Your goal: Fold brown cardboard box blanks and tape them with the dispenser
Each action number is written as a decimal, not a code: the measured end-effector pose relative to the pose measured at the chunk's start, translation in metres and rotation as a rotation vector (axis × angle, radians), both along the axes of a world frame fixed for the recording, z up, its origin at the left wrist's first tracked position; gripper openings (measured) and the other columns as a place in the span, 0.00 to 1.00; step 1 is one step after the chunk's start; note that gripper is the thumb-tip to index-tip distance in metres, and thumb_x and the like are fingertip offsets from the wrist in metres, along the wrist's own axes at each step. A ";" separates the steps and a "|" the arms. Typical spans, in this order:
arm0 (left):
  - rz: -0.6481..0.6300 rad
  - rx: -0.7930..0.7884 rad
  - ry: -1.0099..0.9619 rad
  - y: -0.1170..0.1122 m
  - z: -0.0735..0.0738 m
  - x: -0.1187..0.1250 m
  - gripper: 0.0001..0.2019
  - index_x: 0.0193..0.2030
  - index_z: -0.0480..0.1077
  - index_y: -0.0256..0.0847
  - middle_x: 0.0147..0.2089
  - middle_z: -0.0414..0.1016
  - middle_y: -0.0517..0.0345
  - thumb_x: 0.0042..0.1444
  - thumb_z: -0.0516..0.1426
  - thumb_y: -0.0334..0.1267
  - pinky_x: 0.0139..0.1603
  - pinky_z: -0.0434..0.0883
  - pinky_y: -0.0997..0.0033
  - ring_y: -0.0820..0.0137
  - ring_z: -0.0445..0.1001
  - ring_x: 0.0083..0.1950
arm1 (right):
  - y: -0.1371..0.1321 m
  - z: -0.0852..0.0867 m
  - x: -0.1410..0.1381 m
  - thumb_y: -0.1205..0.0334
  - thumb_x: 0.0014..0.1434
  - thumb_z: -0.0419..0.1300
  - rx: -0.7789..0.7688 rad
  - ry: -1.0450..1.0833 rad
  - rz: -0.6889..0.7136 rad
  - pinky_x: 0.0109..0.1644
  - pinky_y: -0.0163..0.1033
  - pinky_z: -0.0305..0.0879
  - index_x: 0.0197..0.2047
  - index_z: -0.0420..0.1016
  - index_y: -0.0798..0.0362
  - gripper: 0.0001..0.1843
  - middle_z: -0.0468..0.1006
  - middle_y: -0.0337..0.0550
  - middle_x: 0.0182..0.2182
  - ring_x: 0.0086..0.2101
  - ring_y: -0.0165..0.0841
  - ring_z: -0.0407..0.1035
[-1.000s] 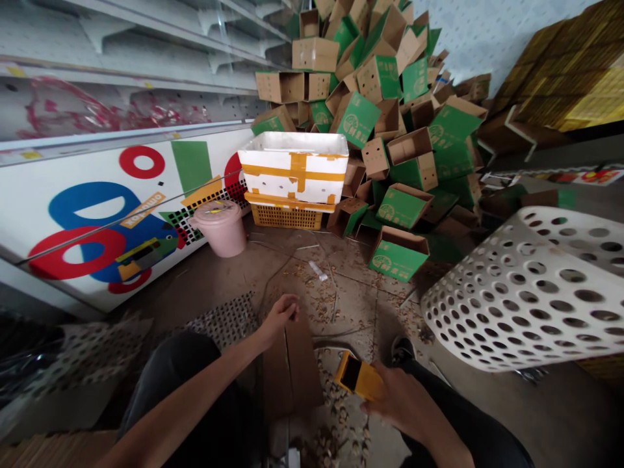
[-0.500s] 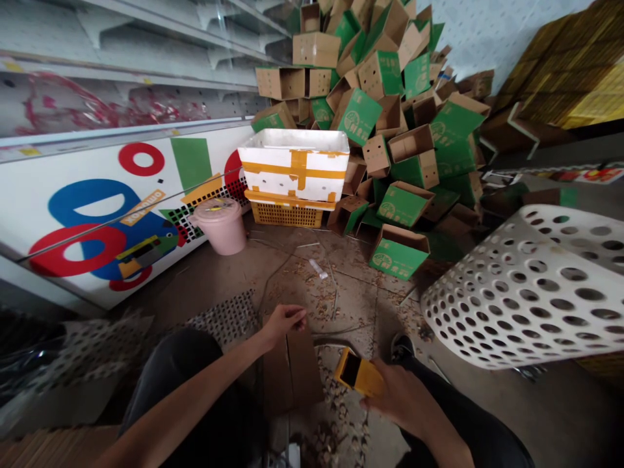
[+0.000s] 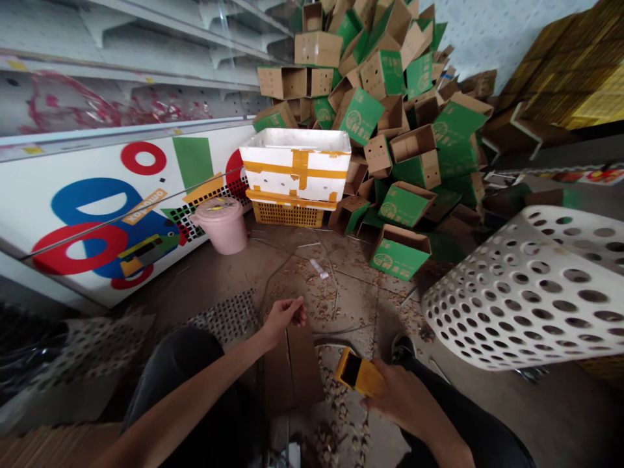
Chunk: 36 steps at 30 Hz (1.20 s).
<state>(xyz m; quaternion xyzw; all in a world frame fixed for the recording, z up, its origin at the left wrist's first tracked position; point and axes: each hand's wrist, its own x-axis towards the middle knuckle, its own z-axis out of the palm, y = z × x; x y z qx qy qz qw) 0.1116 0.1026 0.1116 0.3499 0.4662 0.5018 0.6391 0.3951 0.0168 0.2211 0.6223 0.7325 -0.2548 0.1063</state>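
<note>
My left hand hovers over the far end of a brown cardboard box between my knees. Its fingers are curled in towards the thumb; whatever they hold, if anything, is too small to make out. A dark seam runs along the top of the box. In my right hand, fingers wrapped round it, is a yellow handheld tool with a dark rectangular opening at its front. That tool is held to the right of the box, above small brown bits strewn on the floor.
Green-and-brown cartons are heaped at the back. A white foam box sits on a yellow crate, beside a pink lidded bucket. A white perforated basket stands right; shelves line the left.
The fingers of my left hand have shifted slightly, one fingertip lifting. My right hand and the yellow tool stay in place; the view has moved only a little.
</note>
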 end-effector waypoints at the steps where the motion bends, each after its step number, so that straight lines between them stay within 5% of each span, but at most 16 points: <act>1: 0.013 0.015 -0.012 0.000 0.002 0.000 0.28 0.30 0.76 0.35 0.26 0.77 0.54 0.47 0.68 0.63 0.28 0.67 0.71 0.71 0.74 0.25 | 0.000 0.000 0.000 0.57 0.52 0.67 -0.003 -0.006 -0.002 0.44 0.42 0.63 0.49 0.78 0.53 0.21 0.84 0.54 0.46 0.48 0.51 0.78; 8: 0.104 0.064 -0.068 0.001 0.004 -0.004 0.16 0.34 0.78 0.37 0.40 0.83 0.48 0.42 0.70 0.45 0.43 0.72 0.67 0.65 0.81 0.39 | 0.000 -0.003 0.001 0.56 0.53 0.66 -0.007 -0.017 0.010 0.46 0.43 0.65 0.51 0.77 0.54 0.23 0.83 0.55 0.47 0.49 0.51 0.78; 18: 0.256 0.042 0.119 0.011 -0.002 -0.009 0.21 0.32 0.77 0.39 0.38 0.80 0.50 0.46 0.66 0.57 0.33 0.68 0.73 0.68 0.76 0.37 | -0.001 -0.009 0.008 0.55 0.53 0.65 -0.010 0.013 0.028 0.50 0.45 0.64 0.52 0.76 0.53 0.23 0.82 0.55 0.49 0.51 0.51 0.76; 23: 0.109 -0.039 0.254 0.025 -0.005 -0.025 0.38 0.27 0.78 0.39 0.35 0.81 0.44 0.52 0.51 0.77 0.38 0.71 0.65 0.59 0.77 0.40 | -0.002 -0.005 0.006 0.54 0.53 0.66 -0.029 -0.041 0.013 0.49 0.45 0.65 0.52 0.76 0.52 0.24 0.82 0.54 0.48 0.50 0.50 0.77; 26: 0.024 0.184 0.684 -0.004 -0.030 -0.014 0.31 0.30 0.80 0.41 0.37 0.81 0.40 0.49 0.60 0.71 0.51 0.71 0.55 0.51 0.78 0.46 | -0.002 -0.005 0.006 0.55 0.53 0.65 -0.020 -0.044 0.008 0.49 0.46 0.66 0.51 0.76 0.54 0.24 0.82 0.57 0.48 0.50 0.52 0.77; 28: -0.123 0.236 1.011 -0.044 -0.061 0.003 0.31 0.42 0.83 0.38 0.51 0.80 0.30 0.46 0.65 0.66 0.58 0.69 0.46 0.39 0.76 0.57 | -0.003 -0.006 0.006 0.55 0.53 0.65 -0.003 -0.032 0.013 0.49 0.46 0.66 0.51 0.76 0.54 0.23 0.82 0.56 0.47 0.50 0.52 0.77; 31: -0.346 0.214 1.505 -0.107 -0.118 0.032 0.50 0.68 0.70 0.33 0.74 0.55 0.21 0.40 0.70 0.60 0.58 0.66 0.27 0.22 0.52 0.73 | -0.003 -0.006 0.005 0.55 0.52 0.65 0.012 -0.023 0.015 0.51 0.46 0.66 0.53 0.77 0.53 0.25 0.83 0.55 0.49 0.51 0.51 0.77; 34: -0.390 0.355 1.805 -0.140 -0.159 0.049 0.42 0.75 0.59 0.44 0.79 0.45 0.35 0.55 0.64 0.52 0.61 0.61 0.19 0.30 0.43 0.78 | -0.003 -0.005 0.002 0.58 0.51 0.65 -0.018 -0.044 0.002 0.51 0.46 0.67 0.53 0.77 0.53 0.24 0.83 0.56 0.49 0.51 0.52 0.77; 36: -0.363 0.409 1.917 -0.138 -0.167 0.050 0.38 0.76 0.56 0.48 0.79 0.45 0.39 0.60 0.60 0.45 0.62 0.62 0.20 0.34 0.46 0.78 | -0.002 -0.007 0.002 0.58 0.51 0.65 -0.019 -0.051 -0.004 0.50 0.46 0.68 0.52 0.78 0.53 0.24 0.83 0.56 0.48 0.51 0.53 0.77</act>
